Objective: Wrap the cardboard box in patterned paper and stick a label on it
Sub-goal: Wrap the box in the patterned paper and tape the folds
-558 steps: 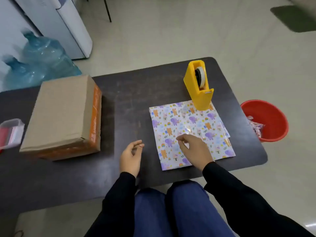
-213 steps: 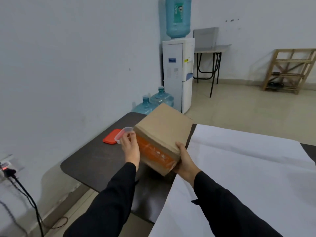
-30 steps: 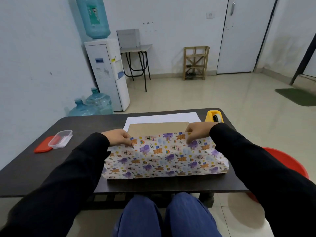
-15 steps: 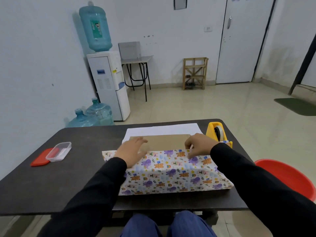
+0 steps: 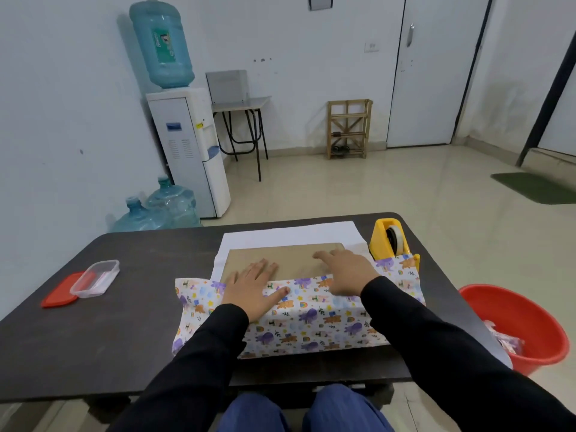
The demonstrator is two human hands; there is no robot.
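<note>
The brown cardboard box (image 5: 290, 257) lies flat on the dark table (image 5: 124, 322), on top of the patterned paper (image 5: 311, 328). The paper's near flap is folded up over the box's front side and onto its near top edge; the white back of the paper (image 5: 290, 233) shows beyond the box. My left hand (image 5: 254, 286) lies flat, palm down, pressing the flap's edge against the box top. My right hand (image 5: 344, 271) also rests flat on the flap and box top, fingers spread. No label can be made out.
A yellow tape dispenser (image 5: 391, 241) stands just right of the box. A clear plastic container (image 5: 95, 278) and its red lid (image 5: 60, 289) sit at the table's left. A red bucket (image 5: 517, 325) stands on the floor to the right.
Both hands went from pinching the flap's edge to lying flat on it, sliding forward onto the box top. The view has tilted and come closer.
</note>
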